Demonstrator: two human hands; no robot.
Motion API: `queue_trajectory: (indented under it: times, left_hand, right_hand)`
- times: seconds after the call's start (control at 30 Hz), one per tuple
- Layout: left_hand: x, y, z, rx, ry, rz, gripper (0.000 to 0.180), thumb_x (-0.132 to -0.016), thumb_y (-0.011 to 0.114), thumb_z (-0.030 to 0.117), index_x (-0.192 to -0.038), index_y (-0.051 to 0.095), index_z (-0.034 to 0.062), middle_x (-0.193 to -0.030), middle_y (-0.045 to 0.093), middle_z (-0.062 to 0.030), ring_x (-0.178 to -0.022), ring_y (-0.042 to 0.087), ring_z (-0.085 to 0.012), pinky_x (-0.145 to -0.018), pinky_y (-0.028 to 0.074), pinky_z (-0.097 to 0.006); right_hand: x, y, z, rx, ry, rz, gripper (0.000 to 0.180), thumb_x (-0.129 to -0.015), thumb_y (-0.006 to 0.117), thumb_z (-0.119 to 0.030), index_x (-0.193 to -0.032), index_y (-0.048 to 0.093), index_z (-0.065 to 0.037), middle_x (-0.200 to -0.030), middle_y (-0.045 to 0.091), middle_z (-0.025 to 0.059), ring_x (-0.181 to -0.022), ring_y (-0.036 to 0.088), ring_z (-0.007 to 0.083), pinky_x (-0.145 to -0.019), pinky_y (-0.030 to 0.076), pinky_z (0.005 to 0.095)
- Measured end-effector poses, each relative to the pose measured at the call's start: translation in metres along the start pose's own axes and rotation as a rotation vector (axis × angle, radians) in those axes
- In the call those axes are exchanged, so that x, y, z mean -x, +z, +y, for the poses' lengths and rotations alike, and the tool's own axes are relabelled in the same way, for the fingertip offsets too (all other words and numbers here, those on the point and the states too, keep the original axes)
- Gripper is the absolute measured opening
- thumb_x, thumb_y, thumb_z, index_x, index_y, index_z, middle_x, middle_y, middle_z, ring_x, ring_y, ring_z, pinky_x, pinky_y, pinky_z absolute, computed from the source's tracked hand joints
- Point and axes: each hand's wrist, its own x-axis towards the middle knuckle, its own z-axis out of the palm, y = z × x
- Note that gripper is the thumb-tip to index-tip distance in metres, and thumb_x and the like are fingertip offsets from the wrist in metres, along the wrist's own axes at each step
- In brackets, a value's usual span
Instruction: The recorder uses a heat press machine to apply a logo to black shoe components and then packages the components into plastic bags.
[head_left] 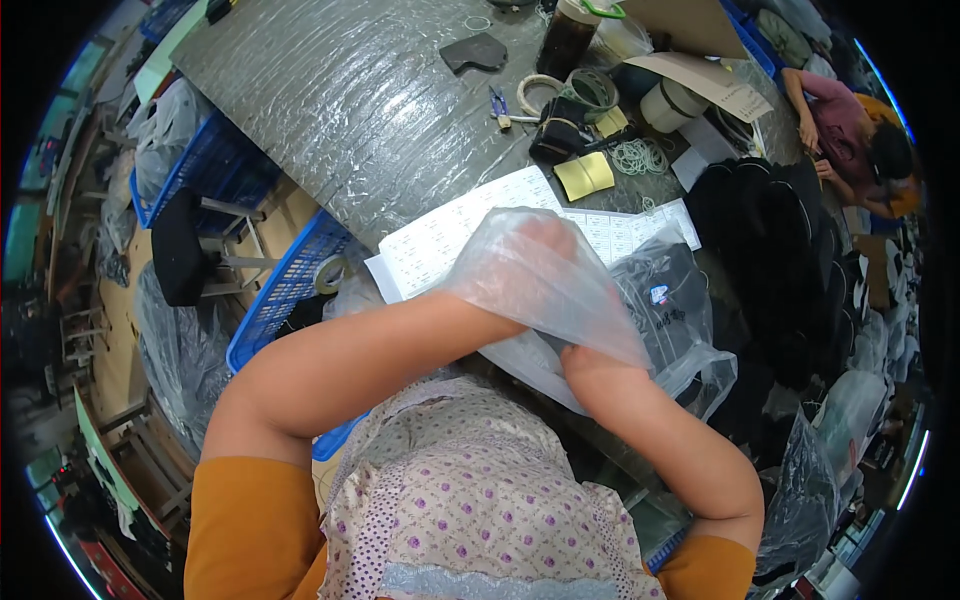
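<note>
A translucent plastic bag (590,300) is drawn over my left hand (540,240), which shows only as a blurred shape through the film. My left forearm runs into the bag's mouth from the left. My right hand (592,372) is at the bag's lower right edge; its fingers are hidden under the plastic. Beneath the bag lie white printed sheets (460,225) on the table. Just right of the bag, a black item in a clear bag (670,300) lies by my right hand.
The table (330,110) is covered in shiny film. Beyond the sheets lie a yellow pad (584,176), tape rolls (592,90), snips (500,107) and a dark jar (570,40). Black goods (765,240) are heaped at right; a blue basket (290,285) stands left. A person (850,140) sits far right.
</note>
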Motion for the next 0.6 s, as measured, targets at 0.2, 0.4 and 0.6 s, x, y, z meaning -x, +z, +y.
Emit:
queue_trajectory:
  times: [0.2,0.4,0.6]
  left_hand:
    - [-0.013,-0.018,0.028,0.307,-0.146,-0.369,0.022,-0.078,0.055,0.019,-0.098,0.061,0.0125,-0.103,0.059,-0.0057,-0.098,0.055,-0.0196,-0.079,0.046,-0.033]
    - [-0.035,0.008,0.033,0.317,-0.158,-0.324,0.022,-0.079,0.055,0.021,-0.099,0.061,0.0120,-0.103,0.059,-0.0063,-0.097,0.056,-0.0196,-0.079,0.046,-0.032]
    - [-0.029,0.022,0.020,0.335,-0.144,-0.301,0.023,-0.080,0.055,0.023,-0.100,0.061,0.0115,-0.102,0.060,-0.0070,-0.096,0.056,-0.0196,-0.080,0.046,-0.032]
  right_hand:
    - [0.003,0.023,-0.001,-0.496,0.168,0.133,0.021,-0.079,0.047,-0.011,-0.089,0.064,-0.005,-0.093,0.060,0.0179,-0.099,0.054,0.0299,-0.095,0.035,0.0472]
    - [0.008,-0.018,0.006,-0.202,-0.019,-0.050,0.016,-0.074,0.051,-0.011,-0.081,0.064,-0.003,-0.075,0.059,0.0128,-0.088,0.058,0.0297,-0.089,0.040,0.0454]
    - [0.016,0.002,0.015,-0.123,-0.039,0.341,0.015,-0.066,0.054,-0.009,-0.075,0.064,-0.001,-0.082,0.061,0.0162,-0.091,0.056,0.0336,-0.092,0.037,0.0462]
